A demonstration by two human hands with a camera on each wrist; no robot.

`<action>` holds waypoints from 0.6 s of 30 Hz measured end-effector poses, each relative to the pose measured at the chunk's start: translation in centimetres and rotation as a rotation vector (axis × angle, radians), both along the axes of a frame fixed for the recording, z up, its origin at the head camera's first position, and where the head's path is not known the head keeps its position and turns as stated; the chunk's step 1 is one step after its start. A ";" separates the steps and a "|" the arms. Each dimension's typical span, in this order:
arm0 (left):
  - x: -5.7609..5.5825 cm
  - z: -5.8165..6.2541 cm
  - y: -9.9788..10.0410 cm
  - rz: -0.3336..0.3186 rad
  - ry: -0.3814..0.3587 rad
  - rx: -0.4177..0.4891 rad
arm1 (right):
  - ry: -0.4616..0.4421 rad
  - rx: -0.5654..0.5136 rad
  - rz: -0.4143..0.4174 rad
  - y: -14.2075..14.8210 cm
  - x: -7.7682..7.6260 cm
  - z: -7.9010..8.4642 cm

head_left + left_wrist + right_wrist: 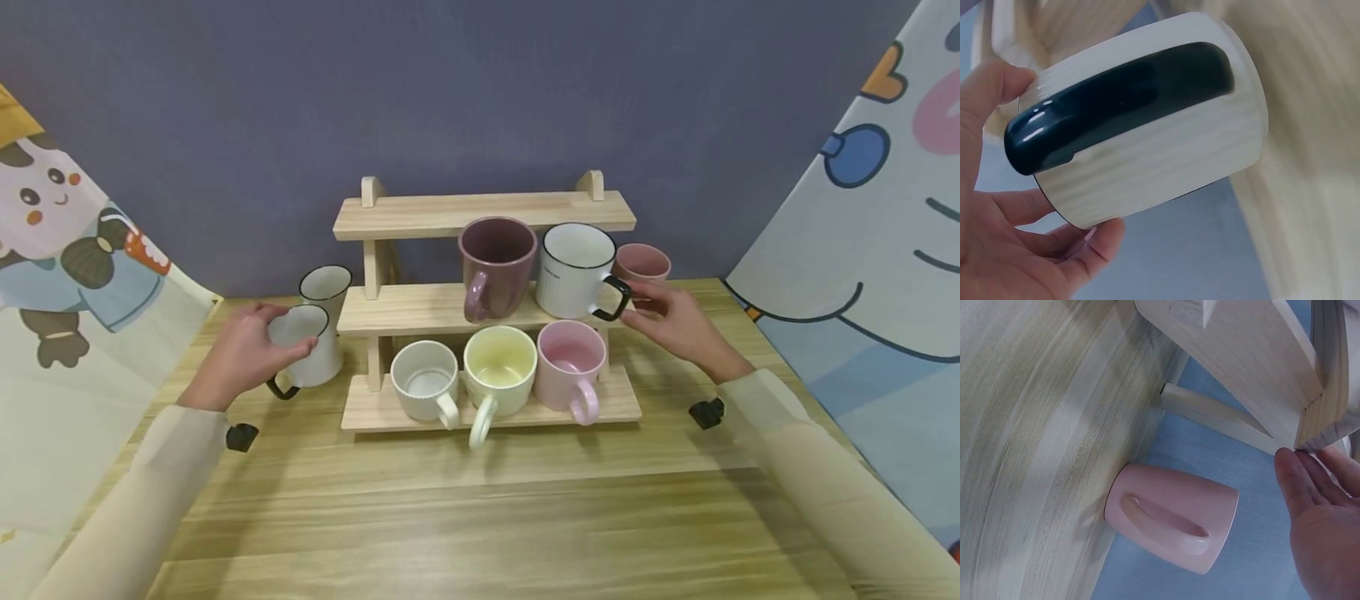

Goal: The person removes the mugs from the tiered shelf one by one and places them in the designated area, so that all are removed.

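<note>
Held mug (318,360), white with black rim and handle, is left of the rack, just in front of another white mug (327,286); can't tell if its base touches the table (480,525). Left hand (242,350) grips it near the rim, thumb one side, fingers the other, spread about a mug's width; handle not gripped. To handle it well, I'd keep thumb and fingers opposed, mouth level, black handle turned clear of the neighbour and rack. Right hand (678,323): fingers loosely extended, fingertips at the end of the middle shelf (412,307); can't tell if they also touch the handle beside them. Best keep it light there, so the shelf mug (576,279) isn't nudged. Counts: eight mugs; three white with dark rims, one purple mug (498,271), one off-white mug (422,379), one yellow mug (500,367), one light pink mug (567,367), one darker pink mug (1172,515) right of the rack. One wooden rack (480,213), three shelves. Two printed cloths (840,225), one per side; one table, one grey-blue backdrop (480,100).
</note>
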State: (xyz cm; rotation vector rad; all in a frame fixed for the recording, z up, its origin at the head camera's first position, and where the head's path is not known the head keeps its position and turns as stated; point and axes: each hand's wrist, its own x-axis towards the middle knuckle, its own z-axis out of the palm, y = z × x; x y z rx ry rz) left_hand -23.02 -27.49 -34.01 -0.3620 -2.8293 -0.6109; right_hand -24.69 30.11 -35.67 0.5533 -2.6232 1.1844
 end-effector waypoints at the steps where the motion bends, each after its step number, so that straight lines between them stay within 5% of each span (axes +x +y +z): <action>1: -0.1 -0.2 0.0 -0.001 -0.001 -0.002 | 0.003 0.003 0.004 0.0 0.0 0.0; 18: -1.3 -2.3 -0.1 -0.050 0.071 -0.009 | -0.007 -0.004 -0.015 0.0 0.0 -0.1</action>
